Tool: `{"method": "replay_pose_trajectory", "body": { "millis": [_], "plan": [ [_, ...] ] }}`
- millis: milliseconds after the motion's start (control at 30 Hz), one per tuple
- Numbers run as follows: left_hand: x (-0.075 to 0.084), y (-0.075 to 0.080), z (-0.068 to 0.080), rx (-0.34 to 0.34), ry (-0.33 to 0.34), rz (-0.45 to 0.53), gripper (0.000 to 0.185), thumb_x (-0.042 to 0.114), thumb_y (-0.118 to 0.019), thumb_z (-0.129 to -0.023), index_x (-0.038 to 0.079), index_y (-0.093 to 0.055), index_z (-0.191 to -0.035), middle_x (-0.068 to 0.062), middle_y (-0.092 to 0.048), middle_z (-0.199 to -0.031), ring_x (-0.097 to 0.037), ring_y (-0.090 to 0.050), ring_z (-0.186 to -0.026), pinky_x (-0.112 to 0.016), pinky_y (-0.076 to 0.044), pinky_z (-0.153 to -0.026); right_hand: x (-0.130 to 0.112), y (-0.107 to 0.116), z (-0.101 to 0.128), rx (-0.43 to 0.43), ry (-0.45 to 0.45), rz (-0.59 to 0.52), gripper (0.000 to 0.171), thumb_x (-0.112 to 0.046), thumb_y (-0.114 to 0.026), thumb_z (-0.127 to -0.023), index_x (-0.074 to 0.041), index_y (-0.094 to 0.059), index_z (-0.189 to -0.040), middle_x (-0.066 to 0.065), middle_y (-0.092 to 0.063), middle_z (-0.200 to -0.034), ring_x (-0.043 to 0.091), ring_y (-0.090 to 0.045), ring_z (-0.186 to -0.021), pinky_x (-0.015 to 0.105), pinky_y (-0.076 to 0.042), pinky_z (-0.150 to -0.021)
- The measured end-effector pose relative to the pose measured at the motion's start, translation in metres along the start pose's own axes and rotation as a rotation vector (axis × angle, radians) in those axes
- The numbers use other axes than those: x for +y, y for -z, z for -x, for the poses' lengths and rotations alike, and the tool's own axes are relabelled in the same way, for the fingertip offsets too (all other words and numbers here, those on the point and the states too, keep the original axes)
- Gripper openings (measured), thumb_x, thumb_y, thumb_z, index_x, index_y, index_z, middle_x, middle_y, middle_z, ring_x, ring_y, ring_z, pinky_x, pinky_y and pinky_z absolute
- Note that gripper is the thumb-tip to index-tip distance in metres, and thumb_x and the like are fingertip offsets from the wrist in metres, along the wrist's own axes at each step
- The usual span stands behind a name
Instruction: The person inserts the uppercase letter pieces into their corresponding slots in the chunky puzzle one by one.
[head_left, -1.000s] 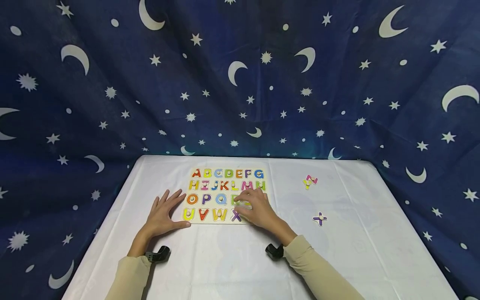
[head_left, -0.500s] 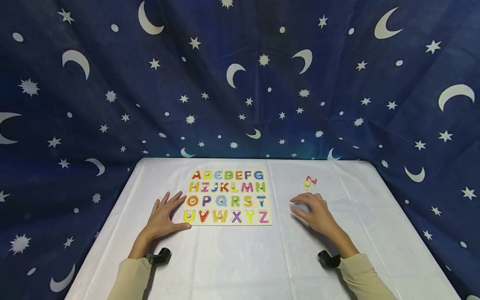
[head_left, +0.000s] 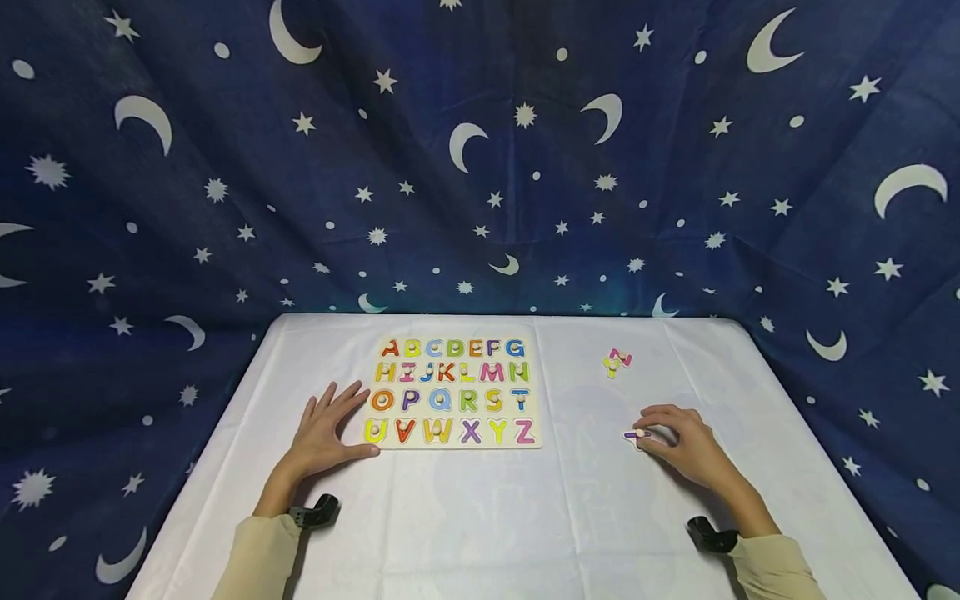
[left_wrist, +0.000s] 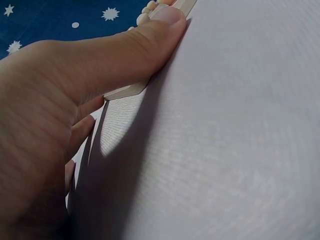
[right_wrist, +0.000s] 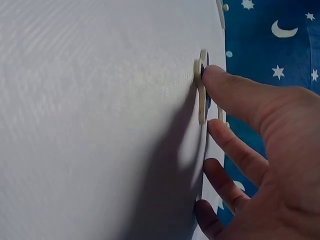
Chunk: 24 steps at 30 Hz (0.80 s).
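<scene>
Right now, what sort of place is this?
Probably a staged tabletop set for a play activity: a table under a white cloth, a star-and-moon backdrop draped behind it, and an alphabet puzzle board laid out.

Small purple cross-shaped puzzle piece point(head_left: 637, 435) with pale peg, flat on the desk, at the right grip's point(head_left: 686, 450) fingertips

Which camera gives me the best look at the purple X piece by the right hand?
The head view: it shows the purple X piece flat on the white table, at the right hand's fingertips. The right wrist view shows it only edge-on, with the thumb touching it. The left wrist view does not show it.
</scene>
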<state>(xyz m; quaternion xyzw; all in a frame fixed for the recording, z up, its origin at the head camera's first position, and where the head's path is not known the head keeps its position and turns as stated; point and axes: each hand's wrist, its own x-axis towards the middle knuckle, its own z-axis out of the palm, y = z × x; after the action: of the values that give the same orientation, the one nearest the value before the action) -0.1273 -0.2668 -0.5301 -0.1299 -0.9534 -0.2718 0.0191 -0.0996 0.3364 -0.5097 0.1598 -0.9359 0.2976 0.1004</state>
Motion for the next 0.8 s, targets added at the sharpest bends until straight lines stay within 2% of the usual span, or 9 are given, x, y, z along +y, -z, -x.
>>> {"method": "replay_pose_trajectory", "body": {
  "millis": [267,467,667,800],
  "plan": [
    [-0.0011,-0.0009,-0.0008,-0.009,0.015,-0.014,0.105,0.057,-0.090,-0.066,0.012,-0.051,-0.152,-0.015,-0.037,-0.163,-0.048,-0.012,-0.154,-0.069,0.000,-0.121,0.0029,-0.0011,0.0013,0.018,0.052,-0.007,0.023,-0.002,-0.084,-0.081,-0.016,-0.080,-0.099,0.012,-0.070,-0.114,0.038,-0.057,-0.106,0.047,-0.038,-0.085],
    [0.0003,0.0008,-0.0004,-0.011,0.011,-0.015,0.104,0.057,-0.089,-0.067,0.011,-0.051,-0.152,-0.016,-0.037,-0.163,-0.048,-0.013,-0.154,-0.070,-0.001,-0.121,0.0029,-0.0010,-0.0001,0.008,0.043,-0.018,0.027,-0.002,-0.084,-0.081,-0.019,-0.080,-0.102,0.013,-0.069,-0.115,0.037,-0.054,-0.105,0.047,-0.037,-0.083],
    [0.0010,0.0019,0.0000,-0.012,0.012,-0.011,0.104,0.057,-0.089,-0.067,0.011,-0.051,-0.152,-0.016,-0.036,-0.163,-0.048,-0.012,-0.154,-0.069,0.000,-0.121,0.0041,-0.0026,-0.0023,0.018,0.046,-0.011,0.024,-0.001,-0.084,-0.080,-0.018,-0.079,-0.096,0.011,-0.069,-0.113,0.038,-0.055,-0.105,0.048,-0.036,-0.084],
    [0.0019,0.0022,0.0006,-0.013,0.022,-0.008,0.104,0.056,-0.089,-0.067,0.011,-0.051,-0.152,-0.016,-0.037,-0.163,-0.048,-0.012,-0.154,-0.069,0.000,-0.121,0.0021,-0.0059,-0.0069,0.038,0.058,-0.023,0.021,-0.004,-0.086,-0.079,-0.018,-0.078,-0.093,0.007,-0.073,-0.111,0.032,-0.057,-0.104,0.044,-0.037,-0.084]
  ]
}}
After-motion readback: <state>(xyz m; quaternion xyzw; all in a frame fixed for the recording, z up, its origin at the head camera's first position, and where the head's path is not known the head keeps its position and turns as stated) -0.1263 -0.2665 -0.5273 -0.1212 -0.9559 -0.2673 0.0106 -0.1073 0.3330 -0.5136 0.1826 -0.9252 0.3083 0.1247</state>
